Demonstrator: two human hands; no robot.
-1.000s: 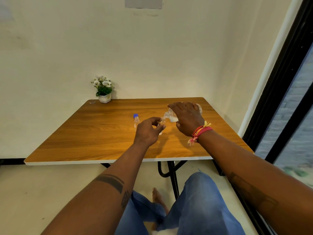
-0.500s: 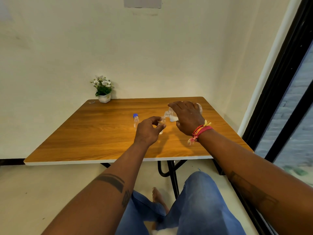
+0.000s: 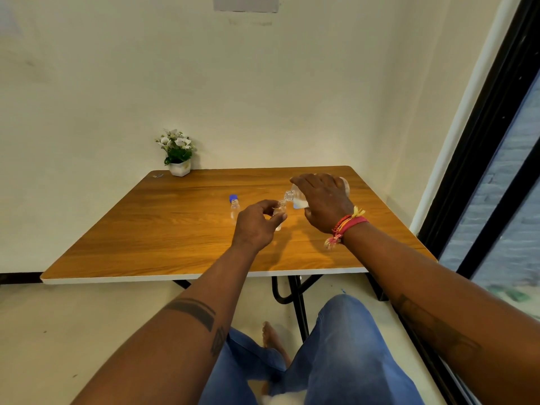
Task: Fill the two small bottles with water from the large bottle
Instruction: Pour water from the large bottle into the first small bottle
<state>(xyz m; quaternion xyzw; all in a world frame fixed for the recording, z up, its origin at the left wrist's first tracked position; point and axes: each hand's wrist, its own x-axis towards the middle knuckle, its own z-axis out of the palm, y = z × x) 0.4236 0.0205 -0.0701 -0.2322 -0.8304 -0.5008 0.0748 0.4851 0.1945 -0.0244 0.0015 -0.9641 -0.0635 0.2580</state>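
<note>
My right hand (image 3: 324,204) grips the large clear bottle (image 3: 295,197) from above and holds it tipped to the left, its open neck right over the mouth of a small clear bottle (image 3: 280,210). My left hand (image 3: 258,225) pinches that small uncapped bottle between thumb and fingers; it stands upright on the wooden table (image 3: 175,229). The other small bottle (image 3: 234,207), with a blue cap, stands upright just left of my left hand, untouched. Most of the large bottle is hidden under my right hand.
A small potted plant (image 3: 178,154) in a white pot stands at the table's far left corner, against the wall. A dark-framed window runs down the right side. My knees in blue jeans sit below the table's near edge.
</note>
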